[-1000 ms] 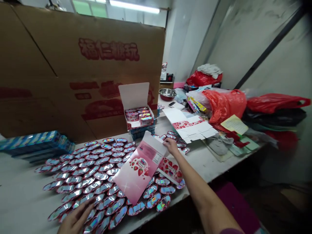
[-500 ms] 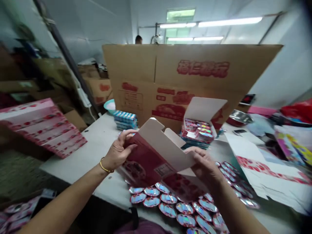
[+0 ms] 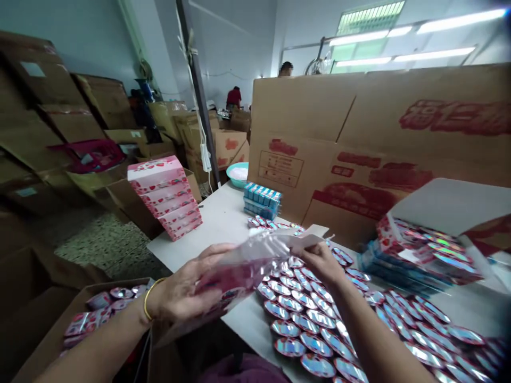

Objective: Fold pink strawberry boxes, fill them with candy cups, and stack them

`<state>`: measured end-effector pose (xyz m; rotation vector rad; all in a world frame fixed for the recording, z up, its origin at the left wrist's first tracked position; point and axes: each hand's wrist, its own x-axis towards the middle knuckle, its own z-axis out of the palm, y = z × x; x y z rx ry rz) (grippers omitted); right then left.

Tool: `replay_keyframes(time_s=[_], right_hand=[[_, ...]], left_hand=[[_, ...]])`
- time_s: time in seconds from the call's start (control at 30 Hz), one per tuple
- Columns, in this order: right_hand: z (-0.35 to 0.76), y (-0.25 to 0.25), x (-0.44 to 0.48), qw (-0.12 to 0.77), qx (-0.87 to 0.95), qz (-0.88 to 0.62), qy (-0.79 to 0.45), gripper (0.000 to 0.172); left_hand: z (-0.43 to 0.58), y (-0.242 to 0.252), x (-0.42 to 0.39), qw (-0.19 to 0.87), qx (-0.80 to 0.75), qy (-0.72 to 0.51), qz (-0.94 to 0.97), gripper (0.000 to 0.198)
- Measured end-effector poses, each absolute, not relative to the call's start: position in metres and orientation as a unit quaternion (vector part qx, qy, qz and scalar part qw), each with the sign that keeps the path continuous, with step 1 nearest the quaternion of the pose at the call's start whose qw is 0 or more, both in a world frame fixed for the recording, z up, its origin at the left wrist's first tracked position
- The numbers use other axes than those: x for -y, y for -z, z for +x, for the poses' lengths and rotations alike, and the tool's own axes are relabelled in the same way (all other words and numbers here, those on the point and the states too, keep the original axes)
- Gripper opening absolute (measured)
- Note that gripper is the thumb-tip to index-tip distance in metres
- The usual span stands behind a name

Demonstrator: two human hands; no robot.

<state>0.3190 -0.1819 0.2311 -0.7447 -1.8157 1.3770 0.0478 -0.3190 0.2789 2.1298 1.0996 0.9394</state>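
Observation:
A dark pink printed carton with white flaps is tilted in front of me, blurred by motion. My left hand is closed around its near left side. At the far right end my right hand pinches a white flap of the same carton. Below and beyond it, many small oval packs with shiny silvery lids lie in rows on the white table. An open strawberry-print box at the right holds similar packs and stands on blue packages.
A leaning stack of pink boxes stands at the table's left corner. Blue small boxes and a turquoise basin are farther back. Large cardboard walls off the far side. An open carton with packs sits lower left. One person is in the background.
My view has swung left. The carton has turned and tipped to the left and lower, flaps now pointing right. Both hands have kept hold of it.

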Motion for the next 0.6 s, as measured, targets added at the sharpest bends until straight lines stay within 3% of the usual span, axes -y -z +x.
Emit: replay_keyframes(time_s=[0.17, 0.3, 0.47, 0.6], right_hand=[[0.241, -0.239, 0.177, 0.314, 0.654, -0.194, -0.660, 0.039], [0.204, -0.244, 0.182, 0.277, 0.648, -0.182, -0.685, 0.041], [0.166, -0.247, 0.161, 0.319, 0.709, -0.241, -0.581, 0.029], [0.135, -0.259, 0.133, 0.329, 0.825, -0.258, -0.380, 0.027]], left_hand=[[-0.032, -0.290, 0.317, 0.313, -0.436, -0.354, 0.766, 0.054], [-0.090, -0.290, 0.306, 0.224, -0.426, -0.305, 0.822, 0.053], [-0.129, -0.290, 0.292, 0.099, -0.319, -0.199, 0.921, 0.034], [-0.161, -0.285, 0.270, 0.047, -0.426, -0.160, 0.889, 0.021]])
